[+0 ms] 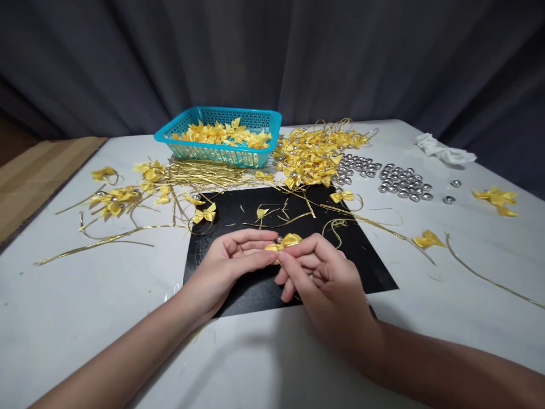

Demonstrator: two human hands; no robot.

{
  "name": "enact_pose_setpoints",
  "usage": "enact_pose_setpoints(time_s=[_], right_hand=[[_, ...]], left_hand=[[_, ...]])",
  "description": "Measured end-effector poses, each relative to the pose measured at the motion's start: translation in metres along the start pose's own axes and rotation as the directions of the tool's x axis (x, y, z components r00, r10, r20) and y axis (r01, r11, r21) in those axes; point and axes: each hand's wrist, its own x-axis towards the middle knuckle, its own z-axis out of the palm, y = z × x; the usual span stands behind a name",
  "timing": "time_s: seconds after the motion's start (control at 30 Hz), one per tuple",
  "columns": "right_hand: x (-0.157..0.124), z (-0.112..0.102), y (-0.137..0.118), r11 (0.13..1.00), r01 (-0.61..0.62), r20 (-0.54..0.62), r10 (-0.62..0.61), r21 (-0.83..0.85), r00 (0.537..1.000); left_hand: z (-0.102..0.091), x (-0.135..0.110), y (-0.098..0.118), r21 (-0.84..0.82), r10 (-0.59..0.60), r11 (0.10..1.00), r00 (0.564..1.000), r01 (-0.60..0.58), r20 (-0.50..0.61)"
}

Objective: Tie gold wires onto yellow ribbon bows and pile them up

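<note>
Between my two hands is a yellow ribbon bow (292, 240) with a small silver bead beside it. My left hand (238, 255) pinches the bow's left side with thumb and fingers. From the other side, my right hand (319, 267) grips it, thumb and forefinger meeting near the bow's centre. Both hands hover over a black mat (251, 295) scattered with yellow scraps and bits of gold cord. Another yellow bow (204, 213) lies at the mat's left edge, and one more bow (342, 196) rests at its far right corner.
A turquoise basket (164, 136) of yellow bows stands at the back. Before it lies a bundle of gold cords (204, 173), with a heap of beaded bows (304, 153) to its right. Silver beads (404, 183) and a crumpled white tissue (445, 150) are farther right.
</note>
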Motion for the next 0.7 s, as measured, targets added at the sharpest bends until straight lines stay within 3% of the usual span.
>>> enact_pose_setpoints(time_s=[0.2,0.43,0.7], right_hand=[[0.0038,0.0006,0.0004,0.997,-0.062,-0.007,0.062,0.052,0.998],[0.0054,0.0006,-0.0002,0.994,-0.108,0.005,0.108,0.017,0.994],[0.0064,-0.0002,-0.0025,0.994,0.03,0.01,-0.029,-0.109,1.0]], left_hand=[[0.0013,-0.0002,0.0003,-0.014,0.01,1.0,1.0,-0.01,0.001],[0.0059,-0.0041,-0.0038,0.057,0.073,0.996,0.99,-0.066,-0.124],[0.0097,-0.0036,-0.0056,0.071,0.138,0.99,0.966,-0.125,-0.22]])
